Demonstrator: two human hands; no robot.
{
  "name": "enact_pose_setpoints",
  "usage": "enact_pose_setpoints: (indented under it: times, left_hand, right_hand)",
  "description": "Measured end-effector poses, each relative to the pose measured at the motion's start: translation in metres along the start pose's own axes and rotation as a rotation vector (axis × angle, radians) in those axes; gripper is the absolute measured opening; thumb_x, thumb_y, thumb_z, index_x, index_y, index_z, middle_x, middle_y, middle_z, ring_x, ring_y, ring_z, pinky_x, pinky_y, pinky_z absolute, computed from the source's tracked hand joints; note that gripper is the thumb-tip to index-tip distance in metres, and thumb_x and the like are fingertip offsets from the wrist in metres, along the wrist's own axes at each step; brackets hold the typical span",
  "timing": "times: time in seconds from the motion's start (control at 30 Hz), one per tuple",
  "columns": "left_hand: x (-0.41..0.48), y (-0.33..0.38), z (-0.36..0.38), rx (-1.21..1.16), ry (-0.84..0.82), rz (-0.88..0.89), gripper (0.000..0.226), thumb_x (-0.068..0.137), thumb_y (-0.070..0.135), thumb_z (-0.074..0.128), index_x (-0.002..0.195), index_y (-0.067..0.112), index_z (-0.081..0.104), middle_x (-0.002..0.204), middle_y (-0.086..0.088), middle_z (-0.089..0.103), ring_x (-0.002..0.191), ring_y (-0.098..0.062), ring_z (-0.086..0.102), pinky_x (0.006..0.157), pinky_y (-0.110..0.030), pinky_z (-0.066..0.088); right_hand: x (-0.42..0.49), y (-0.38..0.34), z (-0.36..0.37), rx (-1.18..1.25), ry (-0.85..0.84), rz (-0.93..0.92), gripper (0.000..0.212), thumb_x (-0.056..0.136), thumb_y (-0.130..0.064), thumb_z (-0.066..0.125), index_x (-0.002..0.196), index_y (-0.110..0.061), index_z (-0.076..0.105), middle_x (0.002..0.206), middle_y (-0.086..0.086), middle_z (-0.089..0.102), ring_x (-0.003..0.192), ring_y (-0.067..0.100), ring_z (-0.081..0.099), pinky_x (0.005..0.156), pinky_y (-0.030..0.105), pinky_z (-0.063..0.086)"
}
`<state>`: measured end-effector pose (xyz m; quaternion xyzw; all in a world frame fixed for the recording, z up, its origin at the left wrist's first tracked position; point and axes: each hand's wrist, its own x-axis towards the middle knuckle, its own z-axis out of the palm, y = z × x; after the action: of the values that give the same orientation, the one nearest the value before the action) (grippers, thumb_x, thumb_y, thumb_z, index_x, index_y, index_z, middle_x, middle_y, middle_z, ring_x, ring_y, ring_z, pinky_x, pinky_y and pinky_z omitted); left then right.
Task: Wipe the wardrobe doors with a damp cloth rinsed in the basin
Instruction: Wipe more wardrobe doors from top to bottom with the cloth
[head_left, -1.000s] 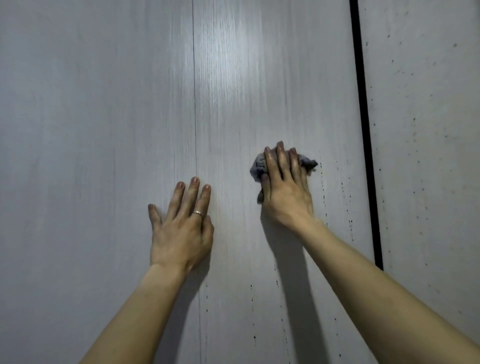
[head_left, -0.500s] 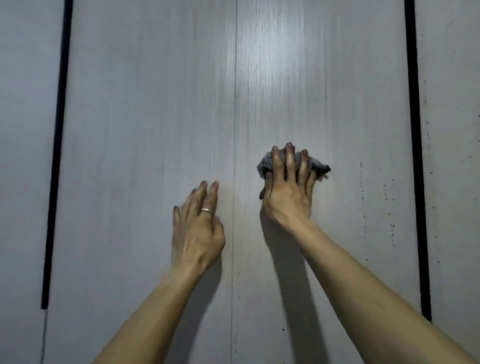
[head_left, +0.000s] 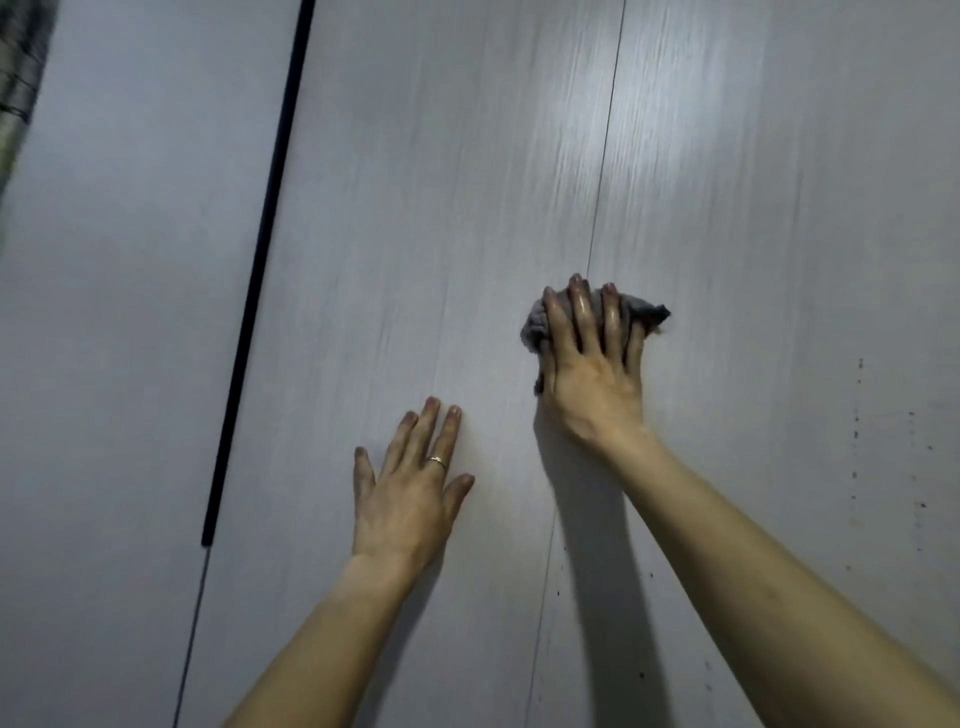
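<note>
Pale grey wood-grain wardrobe doors (head_left: 441, 208) fill the view, split by a thin vertical seam. My right hand (head_left: 592, 374) presses a crumpled grey cloth (head_left: 535, 327) flat against the door, right on the seam, with fingers spread straight over the cloth. Its edges stick out to the left and right of my fingers. My left hand (head_left: 410, 483), wearing a ring, rests flat on the left door panel, lower and to the left of the cloth. The basin is not in view.
A black vertical handle strip (head_left: 260, 270) runs down the gap at the left. Small dark specks (head_left: 857, 431) dot the right door panel. A bit of dark patterned fabric (head_left: 21, 78) shows at the top left corner.
The view has swung left, so the doors shifted right in frame. My right hand moved the cloth leftwards from the right panel onto the seam. My left hand stays flat on the door.
</note>
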<state>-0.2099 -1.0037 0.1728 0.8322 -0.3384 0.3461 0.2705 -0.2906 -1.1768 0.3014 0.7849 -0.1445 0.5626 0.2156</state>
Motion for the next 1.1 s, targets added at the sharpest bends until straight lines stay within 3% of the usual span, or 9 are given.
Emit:
enact_pose_setpoints:
  times: [0.13, 0.23, 0.33, 0.43, 0.6, 0.7, 0.93, 1.0, 1.1]
  left_hand:
    - [0.003, -0.009, 0.003, -0.058, 0.026, 0.041, 0.074, 0.101, 0.058, 0.031, 0.151, 0.042, -0.022, 0.155, 0.021, -0.031, 0.140, 0.000, -0.026, 0.120, -0.056, 0.001]
    - [0.002, -0.018, 0.002, -0.122, -0.014, 0.073, 0.079, 0.100, 0.053, 0.039, 0.151, 0.046, -0.021, 0.156, 0.026, -0.030, 0.139, 0.004, -0.024, 0.120, -0.055, -0.002]
    - [0.004, -0.024, 0.002, -0.114, -0.030, 0.093, 0.083, 0.101, 0.044, 0.043, 0.150, 0.045, -0.024, 0.153, 0.027, -0.034, 0.138, 0.003, -0.028, 0.121, -0.056, -0.006]
    - [0.003, -0.028, 0.010, -0.120, -0.011, 0.109, 0.086, 0.100, 0.041, 0.043, 0.149, 0.043, -0.027, 0.151, 0.028, -0.037, 0.138, 0.003, -0.032, 0.120, -0.054, -0.010]
    - [0.004, -0.031, 0.014, -0.150, 0.006, 0.130, 0.084, 0.100, 0.041, 0.045, 0.153, 0.040, -0.021, 0.153, 0.028, -0.033, 0.139, 0.005, -0.030, 0.119, -0.053, -0.010]
    - [0.004, -0.033, 0.013, -0.138, -0.012, 0.126, 0.085, 0.100, 0.041, 0.044, 0.152, 0.040, -0.023, 0.153, 0.028, -0.034, 0.139, 0.005, -0.029, 0.121, -0.055, -0.006]
    - [0.002, -0.028, 0.010, -0.127, -0.021, 0.103, 0.084, 0.101, 0.039, 0.043, 0.153, 0.036, -0.023, 0.153, 0.026, -0.035, 0.139, 0.003, -0.030, 0.121, -0.056, -0.005]
    - [0.001, -0.024, 0.009, -0.129, -0.042, 0.091, 0.083, 0.102, 0.038, 0.044, 0.154, 0.034, -0.021, 0.156, 0.022, -0.031, 0.141, 0.002, -0.028, 0.120, -0.056, -0.004]
    - [0.000, -0.022, 0.007, -0.112, -0.014, 0.084, 0.082, 0.102, 0.037, 0.043, 0.155, 0.033, -0.020, 0.157, 0.020, -0.030, 0.146, -0.002, -0.023, 0.121, -0.057, 0.000]
  right_hand:
    - [-0.107, -0.010, 0.023, -0.080, -0.037, -0.279, 0.070, 0.095, -0.038, 0.052, 0.158, -0.024, 0.027, 0.167, 0.005, 0.015, 0.154, 0.034, 0.006, 0.120, 0.058, 0.007]
    - [-0.116, -0.001, 0.023, -0.166, -0.136, -0.467, 0.069, 0.095, -0.043, 0.047, 0.158, -0.028, 0.024, 0.167, 0.002, 0.014, 0.154, 0.031, 0.005, 0.120, 0.058, 0.009]
    - [-0.044, -0.010, 0.013, -0.135, -0.112, -0.304, 0.063, 0.102, -0.049, 0.029, 0.159, -0.032, 0.009, 0.168, -0.001, 0.000, 0.154, 0.027, -0.011, 0.120, 0.057, -0.004]
    - [-0.003, -0.031, 0.012, -0.053, -0.008, -0.075, 0.060, 0.103, -0.046, 0.026, 0.159, -0.029, 0.013, 0.168, 0.001, 0.004, 0.154, 0.030, -0.006, 0.120, 0.055, -0.010]
    - [-0.112, -0.030, 0.030, -0.099, -0.078, -0.298, 0.066, 0.098, -0.041, 0.042, 0.158, -0.025, 0.022, 0.167, 0.005, 0.011, 0.154, 0.033, 0.001, 0.121, 0.058, 0.006]
    - [-0.140, 0.002, 0.023, -0.171, -0.155, -0.476, 0.062, 0.098, -0.044, 0.039, 0.157, -0.030, 0.026, 0.166, 0.000, 0.020, 0.154, 0.028, 0.011, 0.118, 0.056, 0.016]
    - [-0.060, 0.016, 0.010, -0.030, 0.018, 0.085, 0.058, 0.104, -0.045, 0.025, 0.159, -0.029, 0.012, 0.168, -0.001, 0.005, 0.154, 0.027, -0.003, 0.120, 0.052, -0.005]
    - [-0.115, 0.001, 0.025, -0.042, 0.024, 0.067, 0.059, 0.103, -0.043, 0.031, 0.158, -0.024, 0.019, 0.167, 0.006, 0.011, 0.153, 0.033, 0.003, 0.120, 0.057, 0.000]
    - [-0.220, -0.009, 0.041, -0.102, -0.086, -0.166, 0.059, 0.100, -0.042, 0.042, 0.154, -0.022, 0.032, 0.163, 0.009, 0.023, 0.152, 0.037, 0.008, 0.115, 0.065, 0.018]
